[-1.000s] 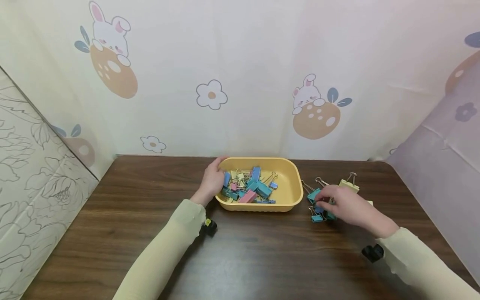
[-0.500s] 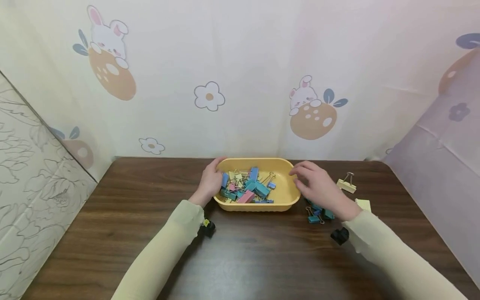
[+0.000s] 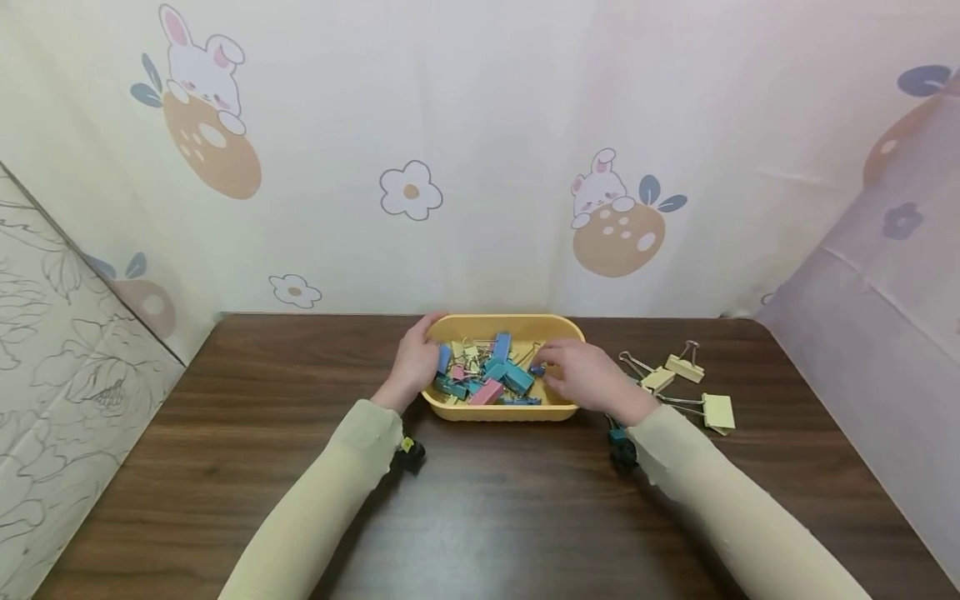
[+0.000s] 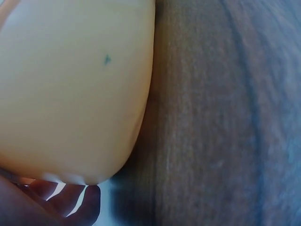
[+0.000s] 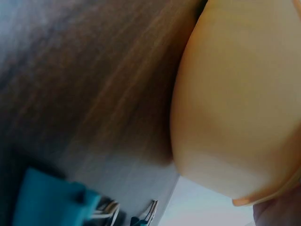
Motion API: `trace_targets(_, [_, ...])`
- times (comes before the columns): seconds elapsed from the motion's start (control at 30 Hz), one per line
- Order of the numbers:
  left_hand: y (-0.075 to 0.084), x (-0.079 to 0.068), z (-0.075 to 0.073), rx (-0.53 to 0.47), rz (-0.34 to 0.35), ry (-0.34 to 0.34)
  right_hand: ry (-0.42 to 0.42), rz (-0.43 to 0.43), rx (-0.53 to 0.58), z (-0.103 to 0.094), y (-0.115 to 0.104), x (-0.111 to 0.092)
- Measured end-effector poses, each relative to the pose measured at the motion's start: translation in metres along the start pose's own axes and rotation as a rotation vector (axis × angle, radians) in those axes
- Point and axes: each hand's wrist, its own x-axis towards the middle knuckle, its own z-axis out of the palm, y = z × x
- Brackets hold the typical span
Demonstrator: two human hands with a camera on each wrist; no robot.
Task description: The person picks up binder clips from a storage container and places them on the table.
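Note:
My left hand (image 3: 416,360) grips the left end of a yellow plastic tray (image 3: 501,413); its curled fingers (image 4: 87,207) show against the tray's outer wall (image 4: 80,94) in the left wrist view. Blue, teal, pink and yellow binder clips lie piled in the tray's left and middle, a pink binder clip (image 3: 486,392) near the front. Over the right end reaches my right hand (image 3: 588,377), its fingertips down at a small blue binder clip (image 3: 537,369) inside. Whether they pinch it is unclear. The right wrist view shows mostly the tray's outer side (image 5: 235,94).
Loose yellow binder clips lie on the wooden table (image 3: 480,508) to the right, among them a large one (image 3: 718,412). Teal binder clips (image 5: 51,200) rest beside the tray, mostly hidden under my right forearm in the head view. A patterned curtain (image 3: 480,167) hangs behind.
My right hand has moved left from the loose clips, over the tray's right rim and down inside. The left hand has kept its grip. The head view has shifted slightly.

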Motion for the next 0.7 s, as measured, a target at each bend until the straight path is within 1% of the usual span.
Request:
trace_targets(0.2, [0.0005,-0.0005,-0.0003,-0.003,-0.011,-0.006,-0.029,0.016,-0.028,0.0001,-0.0032,0.0008])
trace_targets(0.3, [0.0005,-0.0011,-0.0003,-0.008,-0.014,-0.008,-0.031,0.03,-0.04,0.0014,-0.0045,0.0011])
trace_targets(0.6, [0.0,-0.0006,-0.0007,-0.005,0.0,-0.004,-0.072,0.049,-0.111,0.0002,-0.009,0.0041])
trace_targets(0.7, [-0.0004,-0.0005,-0.0003,0.0,0.003,0.0,-0.074,0.049,-0.118,0.0002,-0.0085,0.0045])
